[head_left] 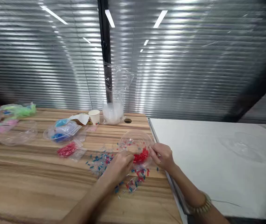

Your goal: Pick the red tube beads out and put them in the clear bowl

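Red tube-like beads (pixel 141 156) are heaped in the near part of a clear plastic bowl (pixel 136 134) on the wooden table. My left hand (pixel 121 163) is closed at the bowl's near left side, fingertips pressed together by the red heap. What it holds, if anything, is hidden. On the right, my right hand (pixel 162 155) pinches at the bowl's rim beside the red beads; blur hides anything between its fingers. Blue and red beads (pixel 99 161) lie scattered around my left hand, some on crumpled clear plastic. More beads and a small clear packet (pixel 131 185) lie in front of the bowl.
A bag of pink-red pieces (pixel 67 150) and a clear dish with blue packets (pixel 63 130) lie left. Behind stand a paper cup (pixel 94 117) and bagged clear bowls (pixel 113 112). A white table (pixel 207 161) adjoins at right, holding a clear lid-like disc (pixel 242 146).
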Available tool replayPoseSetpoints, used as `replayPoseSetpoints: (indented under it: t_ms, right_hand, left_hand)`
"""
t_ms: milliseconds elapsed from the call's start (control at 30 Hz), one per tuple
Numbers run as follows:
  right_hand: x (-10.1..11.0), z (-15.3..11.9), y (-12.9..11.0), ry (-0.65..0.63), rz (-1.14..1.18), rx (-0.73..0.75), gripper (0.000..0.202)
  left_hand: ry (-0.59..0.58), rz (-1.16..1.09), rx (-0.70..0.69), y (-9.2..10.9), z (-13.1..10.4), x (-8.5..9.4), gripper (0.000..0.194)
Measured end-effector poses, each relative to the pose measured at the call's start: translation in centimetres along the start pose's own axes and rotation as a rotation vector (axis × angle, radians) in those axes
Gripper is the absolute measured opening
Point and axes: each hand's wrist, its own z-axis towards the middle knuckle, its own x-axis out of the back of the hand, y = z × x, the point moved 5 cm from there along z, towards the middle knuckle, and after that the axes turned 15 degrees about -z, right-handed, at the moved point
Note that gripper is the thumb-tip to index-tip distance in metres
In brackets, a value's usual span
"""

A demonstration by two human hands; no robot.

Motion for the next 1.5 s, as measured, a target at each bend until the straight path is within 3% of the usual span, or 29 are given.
replayPoseSetpoints:
  t_ms: [433,833,1500]
  right_hand:
    - [-0.1,-0.5,-0.3,-0.018,0.002,0.005,0.022]
    - [-0.4,-0.4,-0.8,-0.017,0.004,0.016,0.026]
    - [-0.3,-0.8,-0.8,-0.013,-0.006,0.007,0.023]
  left_hand:
    - [0.065,-0.012,0.004,-0.2,-0.1,0.1,0.017]
    - [-0.034,0.000,0.140,-0.9,0.1,-0.5,0.016]
    - [-0.008,0.021,0.129,-1.6,-0.2,-0.3,0.019]
